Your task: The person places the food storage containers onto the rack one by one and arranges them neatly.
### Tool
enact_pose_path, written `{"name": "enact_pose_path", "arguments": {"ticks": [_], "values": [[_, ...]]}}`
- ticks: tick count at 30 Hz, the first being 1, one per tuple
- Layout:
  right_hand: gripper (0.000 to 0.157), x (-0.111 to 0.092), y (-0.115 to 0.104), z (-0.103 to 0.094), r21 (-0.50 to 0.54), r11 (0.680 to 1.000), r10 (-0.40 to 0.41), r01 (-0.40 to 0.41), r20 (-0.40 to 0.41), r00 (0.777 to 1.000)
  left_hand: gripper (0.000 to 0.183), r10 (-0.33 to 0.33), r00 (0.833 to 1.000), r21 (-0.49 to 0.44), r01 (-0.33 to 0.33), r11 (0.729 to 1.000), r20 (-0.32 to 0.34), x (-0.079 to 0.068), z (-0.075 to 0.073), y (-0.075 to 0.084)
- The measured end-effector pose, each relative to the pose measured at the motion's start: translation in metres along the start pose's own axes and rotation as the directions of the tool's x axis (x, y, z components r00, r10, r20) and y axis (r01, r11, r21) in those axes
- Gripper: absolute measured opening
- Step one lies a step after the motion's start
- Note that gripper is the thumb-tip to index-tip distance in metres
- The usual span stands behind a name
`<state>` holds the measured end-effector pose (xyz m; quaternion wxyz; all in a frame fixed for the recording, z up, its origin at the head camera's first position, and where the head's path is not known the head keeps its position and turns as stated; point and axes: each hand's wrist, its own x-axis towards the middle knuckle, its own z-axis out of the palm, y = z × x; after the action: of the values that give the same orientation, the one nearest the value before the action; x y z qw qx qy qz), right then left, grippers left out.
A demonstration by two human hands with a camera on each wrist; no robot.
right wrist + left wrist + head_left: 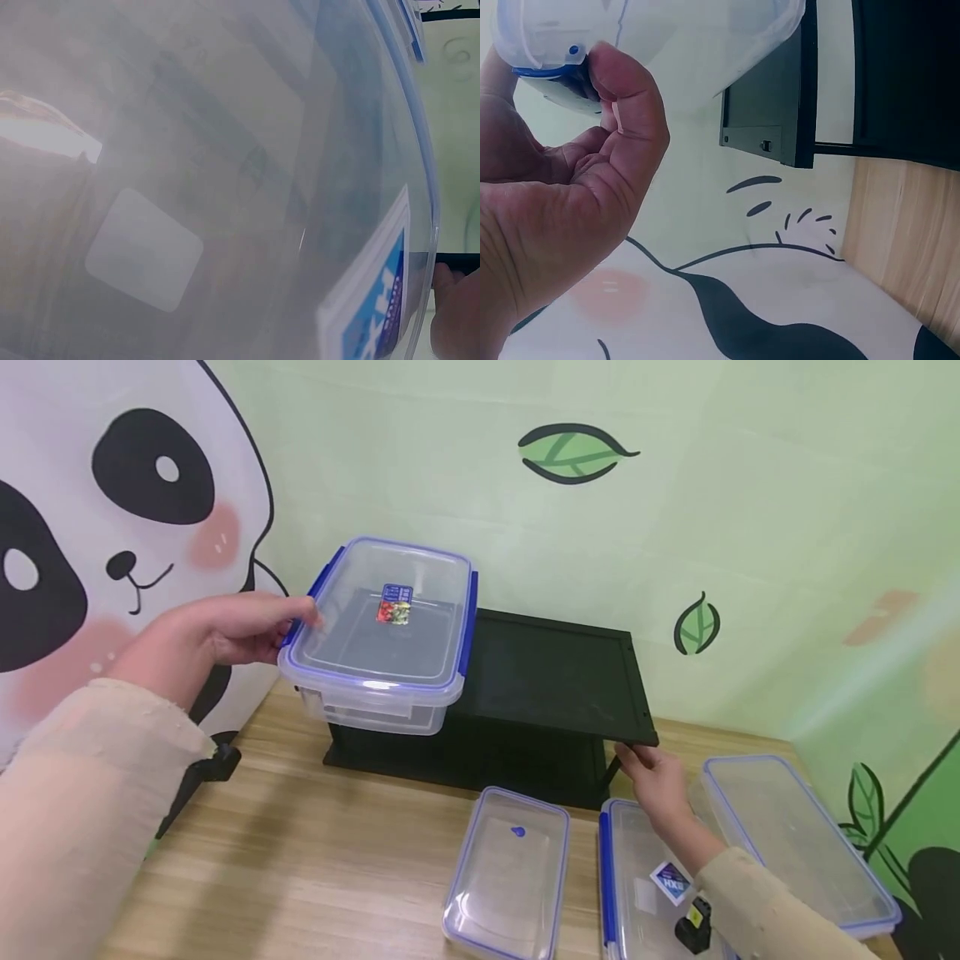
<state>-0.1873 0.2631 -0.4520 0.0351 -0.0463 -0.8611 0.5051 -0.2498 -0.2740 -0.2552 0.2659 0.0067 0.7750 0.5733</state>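
My left hand [243, 622] grips the left side of a clear food storage container [382, 643] with a blue-rimmed lid, blue side clips and a small printed sticker. Thumb on top of the lid rim, curled fingers at the clip below; the left wrist view shows this hand [607, 142] from underneath, by the clip [562, 73]. In the head view the container overlaps the left part of a black two-level shelf [555, 677]. At the shelf's front right corner, my right hand [663, 789] holds the edge of the top board, its fingers partly hidden under it.
A small clear container [510, 877] lies on the wooden table [337, 860] before the shelf. Under my right forearm is a larger container [637, 893] with a blue clip and label [671, 882]. Another container [795, 835] stands farther right. A panda-printed backdrop [420, 468] hangs behind.
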Motion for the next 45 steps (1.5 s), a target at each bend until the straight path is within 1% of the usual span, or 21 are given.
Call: {"name": "enact_pose_path", "arguments": {"ticks": [6,13,17,21,24,29,31,36,41,45], "values": [[0.046,0.000,-0.002,0.003,-0.016,1.000,-0.006,0.006,-0.005,1.000,0.063,-0.026,1.000,-0.052,0.026,0.998,0.000,0.007,-0.006,-0.004],[0.044,-0.003,-0.004,0.006,-0.015,1.000,0.023,-0.023,-0.011,1.000,0.065,-0.042,0.999,-0.121,0.044,0.992,0.021,0.018,-0.009,-0.008],[0.045,-0.004,-0.005,0.007,-0.006,0.999,0.034,-0.034,-0.008,0.999,0.062,-0.048,0.998,-0.157,0.052,0.986,0.029,0.023,-0.010,-0.011],[0.044,-0.005,-0.007,0.006,-0.009,0.999,0.031,-0.031,-0.005,1.000,0.056,-0.045,0.999,-0.174,0.045,0.984,0.004,0.024,-0.009,-0.012],[0.044,-0.005,-0.007,0.006,-0.013,1.000,0.027,-0.027,-0.007,1.000,0.055,-0.049,0.998,-0.168,0.044,0.985,-0.026,0.024,-0.008,-0.011],[0.043,-0.006,-0.007,0.005,-0.004,1.000,0.021,-0.021,-0.008,1.000,0.058,-0.063,0.996,-0.110,0.055,0.992,-0.069,0.022,-0.009,-0.009],[0.043,-0.006,-0.007,0.005,-0.002,1.000,0.021,-0.021,-0.012,1.000,0.057,-0.066,0.995,-0.094,0.059,0.994,-0.080,0.022,-0.010,-0.008],[0.043,-0.005,-0.007,0.006,-0.006,1.000,0.029,-0.029,-0.015,0.999,0.053,-0.082,0.993,-0.112,0.072,0.991,-0.088,0.021,-0.009,-0.008],[0.042,-0.004,-0.007,0.006,-0.015,0.999,0.030,-0.030,-0.017,0.999,0.054,-0.065,0.994,-0.102,0.055,0.993,-0.092,0.020,-0.011,-0.008],[0.042,-0.004,-0.008,0.006,-0.023,0.999,0.030,-0.030,-0.021,0.999,0.056,-0.047,0.993,-0.088,0.037,0.995,-0.112,0.017,-0.011,-0.010]]}}
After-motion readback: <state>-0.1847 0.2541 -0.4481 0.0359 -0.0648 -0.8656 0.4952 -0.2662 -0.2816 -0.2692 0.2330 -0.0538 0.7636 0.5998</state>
